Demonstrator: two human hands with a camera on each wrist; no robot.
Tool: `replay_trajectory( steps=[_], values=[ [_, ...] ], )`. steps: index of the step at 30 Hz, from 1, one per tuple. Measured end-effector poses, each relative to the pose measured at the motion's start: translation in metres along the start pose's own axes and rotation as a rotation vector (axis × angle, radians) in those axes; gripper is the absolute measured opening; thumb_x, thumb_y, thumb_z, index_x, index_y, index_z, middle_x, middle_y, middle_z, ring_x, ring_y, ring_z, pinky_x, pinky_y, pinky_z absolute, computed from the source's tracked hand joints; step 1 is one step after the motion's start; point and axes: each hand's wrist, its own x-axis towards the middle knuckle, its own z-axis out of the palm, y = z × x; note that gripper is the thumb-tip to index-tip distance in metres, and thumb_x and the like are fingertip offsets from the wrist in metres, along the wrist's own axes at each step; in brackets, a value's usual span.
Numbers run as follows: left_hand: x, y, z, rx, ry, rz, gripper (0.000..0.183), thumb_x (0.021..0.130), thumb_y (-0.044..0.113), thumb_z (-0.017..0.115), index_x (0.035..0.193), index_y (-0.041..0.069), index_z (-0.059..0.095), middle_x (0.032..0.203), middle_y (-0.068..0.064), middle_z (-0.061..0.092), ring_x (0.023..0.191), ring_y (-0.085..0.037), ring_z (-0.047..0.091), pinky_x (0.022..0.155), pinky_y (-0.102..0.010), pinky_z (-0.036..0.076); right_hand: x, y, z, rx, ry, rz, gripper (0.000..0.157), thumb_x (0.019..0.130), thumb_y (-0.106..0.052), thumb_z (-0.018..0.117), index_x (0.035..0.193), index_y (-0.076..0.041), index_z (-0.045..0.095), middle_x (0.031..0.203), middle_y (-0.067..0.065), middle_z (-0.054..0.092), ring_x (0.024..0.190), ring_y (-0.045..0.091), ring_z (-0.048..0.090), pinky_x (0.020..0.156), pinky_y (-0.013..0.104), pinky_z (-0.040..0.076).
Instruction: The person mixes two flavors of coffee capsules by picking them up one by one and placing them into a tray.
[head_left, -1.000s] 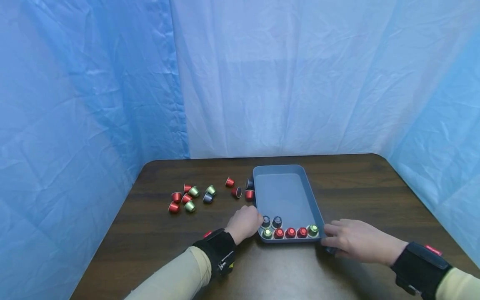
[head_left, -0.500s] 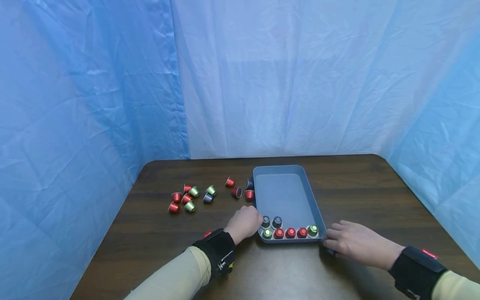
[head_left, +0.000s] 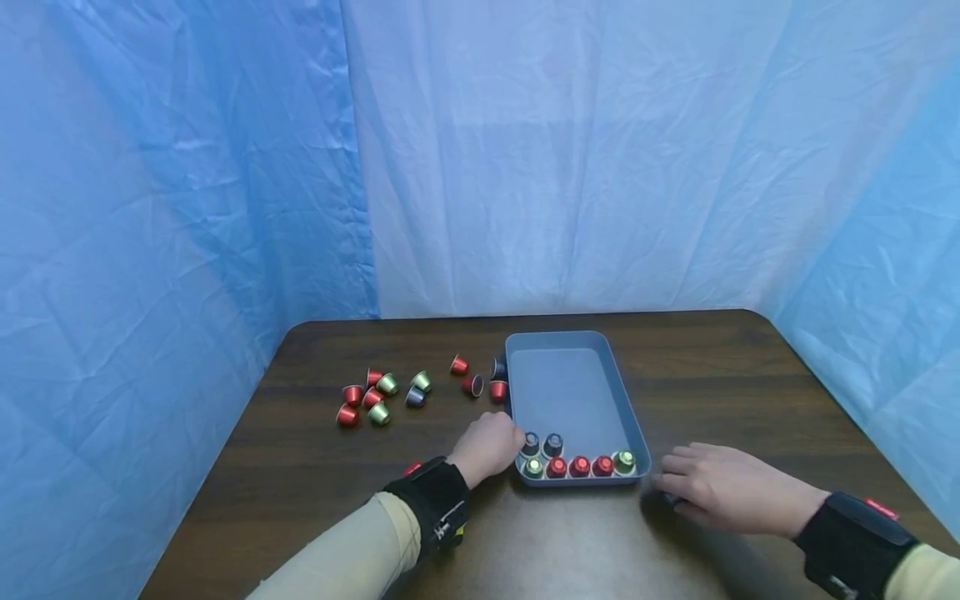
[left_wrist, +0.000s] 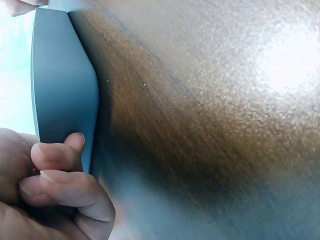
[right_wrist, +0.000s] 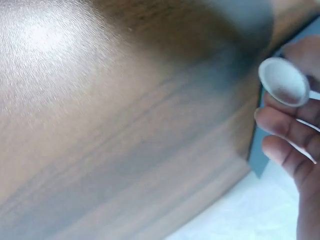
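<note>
My left hand (head_left: 491,446) is at the left rim of the blue-grey tray (head_left: 567,340), near its front corner. In the left wrist view its curled fingers (left_wrist: 65,185) grip at the tray's wall (left_wrist: 62,75). To the right of the tray's front right corner, my right hand (head_left: 723,487) pinches a coffee capsule (right_wrist: 284,82), its pale round lid turned to the right wrist camera. Inside the tray, green and red capsules (head_left: 580,466) stand in a front row, with two dark capsules (head_left: 553,445) behind at the left.
Several red and green capsules (head_left: 372,397) lie loose on the dark wooden table (head_left: 300,492) at the left, with a dark blue capsule (head_left: 416,397) among them. Red capsules (head_left: 460,364) and a dark capsule (head_left: 498,367) lie by the tray's left side. Blue sheets (head_left: 562,167) hang around the table.
My right hand has shifted slightly right and down, away from the tray's front right corner, with the capsule in its fingers. My left hand and the tray have hardly moved.
</note>
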Motion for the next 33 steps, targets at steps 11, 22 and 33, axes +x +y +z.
replay_trajectory(
  steps=[11,22,33],
  values=[
    [0.002,0.0,0.001,0.006,0.002,-0.003,0.031,0.104,0.027,0.059,0.08,0.008,0.066,0.066,-0.008,0.059,0.058,-0.021,0.06,0.052,-0.029,0.041,0.011,0.001,-0.034,-0.074,0.258,-0.024,0.024,0.089,-0.032,0.081,0.107,-0.023,0.069,0.092,-0.017,0.062,0.082,0.002,0.051,0.068,0.026,0.044],
    [0.001,0.0,0.002,0.003,0.007,-0.001,0.032,0.104,0.027,0.058,0.079,0.007,0.066,0.064,-0.007,0.059,0.057,-0.021,0.06,0.051,-0.029,0.04,0.027,0.004,-0.061,-0.111,0.358,-0.025,0.051,0.105,-0.052,0.036,0.111,-0.017,0.073,0.094,-0.014,0.066,0.085,0.006,0.051,0.07,0.025,0.039],
    [-0.001,0.001,0.001,0.007,0.007,-0.002,0.032,0.104,0.027,0.058,0.081,0.006,0.066,0.065,-0.008,0.058,0.057,-0.021,0.06,0.051,-0.029,0.039,0.037,0.003,-0.072,-0.1,0.396,-0.023,0.029,0.091,-0.051,0.072,0.099,-0.023,0.071,0.086,-0.018,0.06,0.08,0.003,0.046,0.069,0.023,0.038]
  ],
)
